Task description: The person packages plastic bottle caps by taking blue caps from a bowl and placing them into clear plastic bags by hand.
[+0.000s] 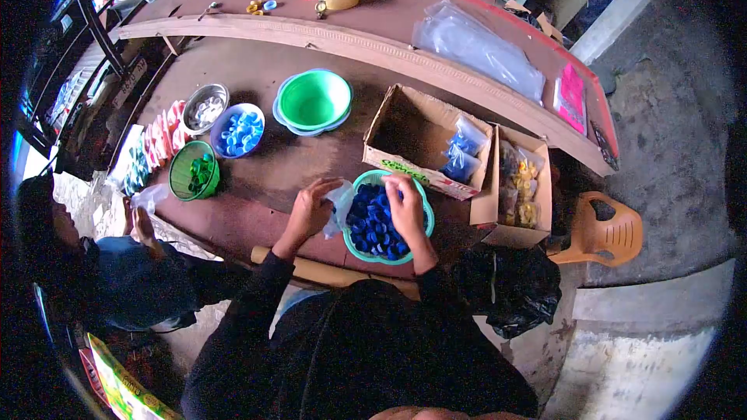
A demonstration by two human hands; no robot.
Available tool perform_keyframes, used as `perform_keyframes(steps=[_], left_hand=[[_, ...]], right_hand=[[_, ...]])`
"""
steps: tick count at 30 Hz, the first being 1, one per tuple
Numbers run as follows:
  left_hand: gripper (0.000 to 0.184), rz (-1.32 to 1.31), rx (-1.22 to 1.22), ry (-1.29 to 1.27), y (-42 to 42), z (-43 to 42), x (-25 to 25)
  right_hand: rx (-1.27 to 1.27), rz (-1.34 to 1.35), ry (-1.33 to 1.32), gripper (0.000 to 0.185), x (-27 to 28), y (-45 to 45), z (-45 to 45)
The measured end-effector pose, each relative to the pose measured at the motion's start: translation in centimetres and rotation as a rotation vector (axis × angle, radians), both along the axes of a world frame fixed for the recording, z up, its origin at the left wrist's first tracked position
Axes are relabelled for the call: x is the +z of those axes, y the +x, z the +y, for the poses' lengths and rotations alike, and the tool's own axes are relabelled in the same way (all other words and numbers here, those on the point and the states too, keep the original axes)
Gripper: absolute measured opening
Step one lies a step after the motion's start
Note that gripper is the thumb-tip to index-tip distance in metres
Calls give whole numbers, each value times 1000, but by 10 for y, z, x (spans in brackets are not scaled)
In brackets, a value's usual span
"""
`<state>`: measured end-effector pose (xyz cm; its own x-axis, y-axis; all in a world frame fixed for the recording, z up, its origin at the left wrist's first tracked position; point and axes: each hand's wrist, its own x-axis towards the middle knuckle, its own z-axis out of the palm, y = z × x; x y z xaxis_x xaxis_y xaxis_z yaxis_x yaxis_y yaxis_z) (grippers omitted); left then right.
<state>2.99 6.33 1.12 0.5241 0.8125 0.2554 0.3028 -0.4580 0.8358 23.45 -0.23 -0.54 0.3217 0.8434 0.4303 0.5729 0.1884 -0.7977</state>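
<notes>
My left hand point(313, 206) is closed on the edge of a clear plastic bag point(339, 208), which hangs beside a turquoise basket point(427, 222). Dark blue plastic caps point(375, 225) fill much of that basket. Over its right side, my right hand point(405, 204) has its fingers curled down and drawn together. Whatever lies between those fingertips is hidden from view.
To the left stand a green basket point(173, 179), a bowl of light blue caps point(257, 144) and a metal bowl point(224, 93). Green bowls point(315, 97) sit farther back. Cardboard boxes point(420, 167) hold bagged caps at right. A co-worker's hand point(142, 224) is at far left.
</notes>
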Motion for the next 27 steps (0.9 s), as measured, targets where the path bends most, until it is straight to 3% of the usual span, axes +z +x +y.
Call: perform_keyframes(steps=[5,7,10,13,21,25,27], left_hand=[[44,13,-2,20,-10,7,23],[44,6,2,20,-13,9,23],[44,-7,3,54,-14,11,24],[43,22,-6,55,-11,7,22],[37,82,-9,-83,-1,1,14],[37,46,10,-145,2,1,15],[37,62,26,-173,3,2,12]], right_hand=[[16,-165,-253,11,-85,18,8],[124,-312,-220,15,-112,13,5],[39,-658,-241,15,-128,-1,-8],[50,-485,-330,13,-138,3,0],[71,-513,-536,23,-123,4,1],[-47,-507,-350,29,-125,8,0],[-28,-473,-389,27,-103,7,0]])
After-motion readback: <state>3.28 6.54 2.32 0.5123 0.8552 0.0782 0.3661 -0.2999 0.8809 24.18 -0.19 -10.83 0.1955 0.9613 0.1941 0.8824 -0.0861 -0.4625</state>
